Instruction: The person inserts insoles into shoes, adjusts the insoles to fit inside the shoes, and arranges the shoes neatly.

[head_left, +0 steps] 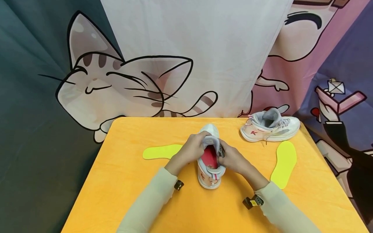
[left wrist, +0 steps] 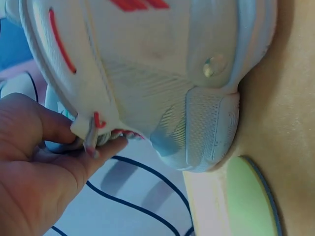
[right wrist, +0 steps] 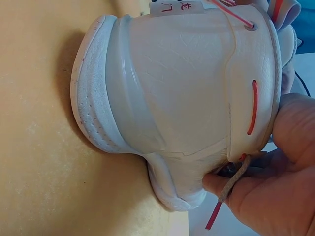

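Note:
A white sneaker (head_left: 209,181) stands on the table, toe away from me, its red inner sole (head_left: 209,157) showing through the opening. My left hand (head_left: 190,149) pinches the left edge of the opening near the tongue; thumb and fingers close on that edge in the left wrist view. On the opposite edge, my right hand (head_left: 234,159) grips the collar by the lacing, and a lace end (right wrist: 236,179) hangs over its fingers. A yellow-green insole (head_left: 161,152) lies left of the shoe, partly behind my left hand.
A second white sneaker (head_left: 260,132) stands at the back right of the yellow table (head_left: 122,187), toe pointing right. Below it lies another yellow-green insole (head_left: 284,163). Behind the table hangs a cloth printed with a cartoon cat (head_left: 96,77).

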`<control>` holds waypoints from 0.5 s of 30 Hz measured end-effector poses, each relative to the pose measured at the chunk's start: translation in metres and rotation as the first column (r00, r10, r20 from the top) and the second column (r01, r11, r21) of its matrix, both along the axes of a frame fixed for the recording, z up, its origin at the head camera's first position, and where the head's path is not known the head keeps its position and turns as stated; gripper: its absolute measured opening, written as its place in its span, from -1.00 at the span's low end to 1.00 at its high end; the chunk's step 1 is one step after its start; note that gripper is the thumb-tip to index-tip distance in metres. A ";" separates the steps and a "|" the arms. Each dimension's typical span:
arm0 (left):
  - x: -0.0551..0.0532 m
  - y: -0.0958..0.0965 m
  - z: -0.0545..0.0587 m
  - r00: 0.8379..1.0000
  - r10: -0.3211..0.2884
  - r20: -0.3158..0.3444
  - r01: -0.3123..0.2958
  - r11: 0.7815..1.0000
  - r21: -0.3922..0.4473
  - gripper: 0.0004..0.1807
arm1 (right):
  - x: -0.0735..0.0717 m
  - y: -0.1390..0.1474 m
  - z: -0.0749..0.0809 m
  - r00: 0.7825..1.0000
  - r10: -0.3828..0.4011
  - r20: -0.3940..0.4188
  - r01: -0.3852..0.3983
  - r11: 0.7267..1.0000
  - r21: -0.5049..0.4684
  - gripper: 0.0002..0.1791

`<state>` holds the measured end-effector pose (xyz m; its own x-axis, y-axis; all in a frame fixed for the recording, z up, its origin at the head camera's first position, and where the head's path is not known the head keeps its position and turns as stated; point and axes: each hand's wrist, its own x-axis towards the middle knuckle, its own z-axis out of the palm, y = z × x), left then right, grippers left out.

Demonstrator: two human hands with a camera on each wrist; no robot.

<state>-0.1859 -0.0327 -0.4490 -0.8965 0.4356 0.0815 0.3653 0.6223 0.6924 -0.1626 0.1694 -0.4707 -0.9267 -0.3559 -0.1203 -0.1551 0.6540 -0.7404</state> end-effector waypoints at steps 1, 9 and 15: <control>-0.002 -0.001 0.000 1.000 0.008 0.010 -0.008 1.000 0.020 -0.52 | 0.000 -0.001 0.000 1.000 0.005 0.006 -0.005 1.000 -0.003 -0.09; -0.007 -0.004 -0.001 0.998 0.008 0.063 -0.012 0.997 0.070 -0.52 | -0.001 -0.006 0.002 1.000 0.006 0.005 -0.007 1.000 0.031 -0.13; -0.007 -0.004 -0.002 0.998 -0.023 0.061 0.019 0.997 0.070 -0.57 | -0.002 -0.006 0.004 0.996 -0.024 -0.083 0.033 0.993 0.109 -0.31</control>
